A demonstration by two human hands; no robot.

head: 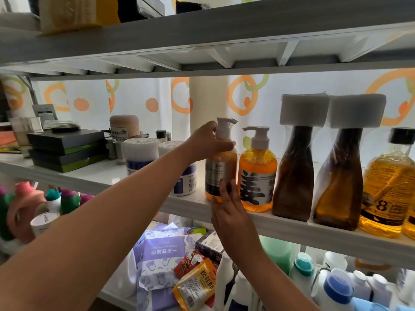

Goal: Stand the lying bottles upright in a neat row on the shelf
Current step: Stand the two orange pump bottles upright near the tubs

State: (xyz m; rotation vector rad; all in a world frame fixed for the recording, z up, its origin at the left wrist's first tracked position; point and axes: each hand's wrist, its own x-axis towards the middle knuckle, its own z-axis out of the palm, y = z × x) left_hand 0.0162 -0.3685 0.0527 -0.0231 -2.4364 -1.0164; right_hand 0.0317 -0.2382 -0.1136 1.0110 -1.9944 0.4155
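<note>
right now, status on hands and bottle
Left hand gripping upright orange pump bottle at neck. Right hand steadying its base. Orange bottle with black character label close beside.

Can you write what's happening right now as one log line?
step: standing pump bottle upright | left hand: gripping its neck | right hand: steadying its base | shelf: row forming
</note>
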